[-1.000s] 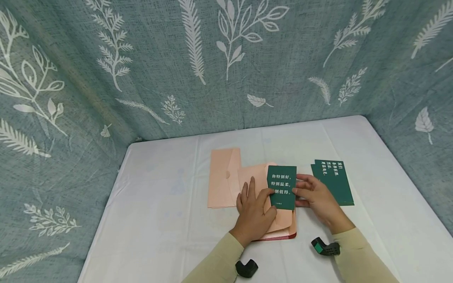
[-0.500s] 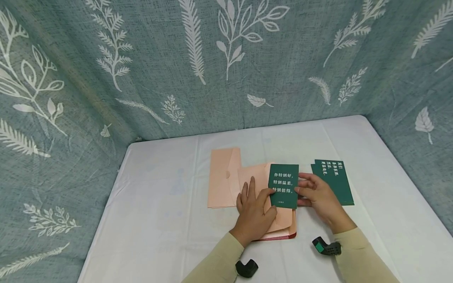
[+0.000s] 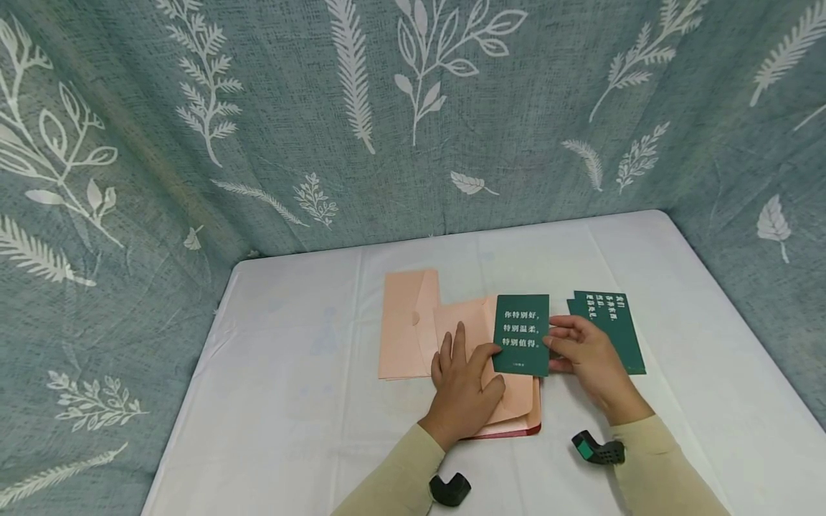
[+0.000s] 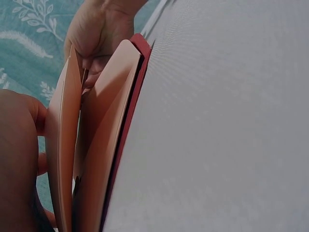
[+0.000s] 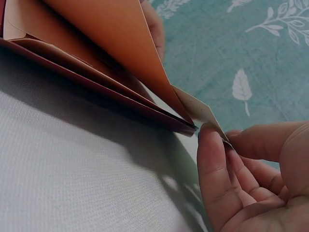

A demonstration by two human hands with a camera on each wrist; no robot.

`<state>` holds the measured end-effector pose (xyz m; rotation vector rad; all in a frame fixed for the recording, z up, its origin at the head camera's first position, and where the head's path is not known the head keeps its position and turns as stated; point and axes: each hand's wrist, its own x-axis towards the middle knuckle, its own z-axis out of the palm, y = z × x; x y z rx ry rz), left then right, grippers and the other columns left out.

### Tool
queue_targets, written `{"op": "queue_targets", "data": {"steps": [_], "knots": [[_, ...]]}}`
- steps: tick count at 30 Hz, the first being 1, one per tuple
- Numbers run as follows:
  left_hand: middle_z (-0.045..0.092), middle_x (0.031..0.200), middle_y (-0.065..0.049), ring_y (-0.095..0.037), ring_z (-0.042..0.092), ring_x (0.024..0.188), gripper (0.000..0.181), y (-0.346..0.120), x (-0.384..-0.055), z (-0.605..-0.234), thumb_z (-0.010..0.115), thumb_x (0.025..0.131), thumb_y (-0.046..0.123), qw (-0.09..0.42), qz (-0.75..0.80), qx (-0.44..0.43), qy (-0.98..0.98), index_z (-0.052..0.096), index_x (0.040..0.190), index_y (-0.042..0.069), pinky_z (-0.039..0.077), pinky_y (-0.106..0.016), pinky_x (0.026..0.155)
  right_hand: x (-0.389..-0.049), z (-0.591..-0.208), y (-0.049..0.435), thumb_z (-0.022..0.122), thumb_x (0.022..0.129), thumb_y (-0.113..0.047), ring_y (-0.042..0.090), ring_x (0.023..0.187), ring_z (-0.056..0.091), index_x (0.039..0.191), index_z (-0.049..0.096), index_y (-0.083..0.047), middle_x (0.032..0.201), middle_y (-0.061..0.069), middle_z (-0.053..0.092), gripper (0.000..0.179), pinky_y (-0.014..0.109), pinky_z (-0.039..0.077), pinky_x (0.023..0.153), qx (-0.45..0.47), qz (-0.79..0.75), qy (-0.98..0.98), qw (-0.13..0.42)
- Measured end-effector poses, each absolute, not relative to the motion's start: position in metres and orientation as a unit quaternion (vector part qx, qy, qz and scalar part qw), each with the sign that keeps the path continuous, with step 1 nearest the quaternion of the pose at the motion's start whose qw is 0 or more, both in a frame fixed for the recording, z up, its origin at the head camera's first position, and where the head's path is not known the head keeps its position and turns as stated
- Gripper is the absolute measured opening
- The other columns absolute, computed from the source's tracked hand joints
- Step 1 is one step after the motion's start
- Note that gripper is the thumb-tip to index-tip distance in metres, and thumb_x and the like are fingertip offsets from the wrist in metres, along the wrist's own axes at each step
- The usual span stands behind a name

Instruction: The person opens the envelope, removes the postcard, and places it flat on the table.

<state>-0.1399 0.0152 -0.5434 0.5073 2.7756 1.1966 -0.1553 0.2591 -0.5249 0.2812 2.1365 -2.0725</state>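
A dark green card (image 3: 521, 322) printed with white Chinese text lies over the right side of a peach paper envelope (image 3: 516, 401). My right hand (image 3: 600, 369) pinches the card's right edge between thumb and fingers. My left hand (image 3: 463, 390) rests on the envelope with its fingers spread, the index fingertip at the card's left edge. In the left wrist view the peach paper (image 4: 63, 121) stands lifted, with a gap beneath it. More peach paper lies below, over a dark red cover (image 4: 128, 125). The right wrist view catches the card's pale underside (image 5: 199, 108).
Further peach envelopes (image 3: 408, 315) lie flat left of the hands. Two green cards (image 3: 622, 344) overlap behind the right hand. White cloth covers the table (image 3: 277, 401), and a leaf-patterned curtain (image 3: 400, 179) hangs around its back and sides. A black device sits at each wrist.
My right hand has moved slightly right and away from me, taking the green card along. More of the card's text shows past the left fingertip. The left hand has stayed in place.
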Motion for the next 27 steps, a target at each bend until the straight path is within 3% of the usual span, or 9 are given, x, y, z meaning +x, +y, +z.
{"op": "queue_targets", "data": {"steps": [27], "knots": [[0.009,0.18,-0.018,-0.043,0.001,0.163,0.047,0.016,-0.1393,-0.5412,0.054,0.096,0.026,0.041,0.392,0.16,0.905,0.065,0.141,0.023,0.001,-0.073,0.119,-0.1564,-0.5228,0.2644,0.066,0.108,-0.003,0.016,0.094,0.068,0.143,0.051,0.009,0.121,0.018,0.058,0.04,0.031,0.062,0.081,0.111,-0.684,0.719,0.054]]}}
